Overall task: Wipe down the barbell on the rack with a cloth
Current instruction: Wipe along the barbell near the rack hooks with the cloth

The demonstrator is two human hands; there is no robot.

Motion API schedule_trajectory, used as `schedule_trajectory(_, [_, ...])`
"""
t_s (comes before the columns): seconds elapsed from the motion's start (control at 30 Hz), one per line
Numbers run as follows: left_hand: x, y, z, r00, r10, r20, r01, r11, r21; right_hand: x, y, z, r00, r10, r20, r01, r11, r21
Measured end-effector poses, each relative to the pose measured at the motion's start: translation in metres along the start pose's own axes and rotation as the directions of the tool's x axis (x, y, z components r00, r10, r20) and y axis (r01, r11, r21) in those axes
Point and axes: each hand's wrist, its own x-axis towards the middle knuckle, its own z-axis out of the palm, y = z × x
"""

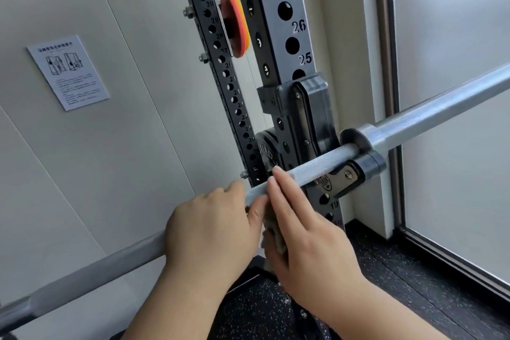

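A silver barbell (311,164) runs from lower left to upper right and rests in the black hook (356,171) of the rack upright (287,22). My left hand (212,232) is wrapped over the bar's knurled shaft. Right beside it my right hand (300,229) presses a grey-brown cloth (274,229) against the bar, fingers flat and pointing up along the shaft. Most of the cloth is hidden between my two hands; a fold hangs below the bar.
The bar's smooth sleeve (441,110) sticks out to the right past its collar toward a frosted glass panel (455,146). A second perforated upright (218,63) carries an orange-and-red disc (236,25). An instruction sheet (67,72) hangs on the wall. Black speckled flooring (386,270) lies below.
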Motion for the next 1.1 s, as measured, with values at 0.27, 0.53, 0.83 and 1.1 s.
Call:
schedule_trajectory(0.27, [0.026,-0.021,0.000,0.965,-0.009,0.261,0.085,0.956,-0.282,0.010,0.007,0.008,0.979,0.147,-0.142,-0.139,0.988,0.065])
schedule_trajectory(0.53, [0.041,-0.028,-0.005,0.879,0.106,0.464,0.138,0.877,-0.461,0.008,0.022,-0.002,0.969,0.188,-0.159,-0.182,0.982,0.051])
schedule_trajectory(0.83, [-0.033,-0.014,0.027,0.982,-0.096,-0.162,0.062,0.977,-0.204,-0.005,0.011,0.005,0.992,0.098,-0.078,-0.097,0.995,0.014])
schedule_trajectory(1.1, [-0.014,-0.012,0.030,0.960,-0.129,-0.247,0.098,0.986,-0.135,-0.007,-0.001,0.012,0.998,-0.059,-0.029,0.059,0.998,0.018])
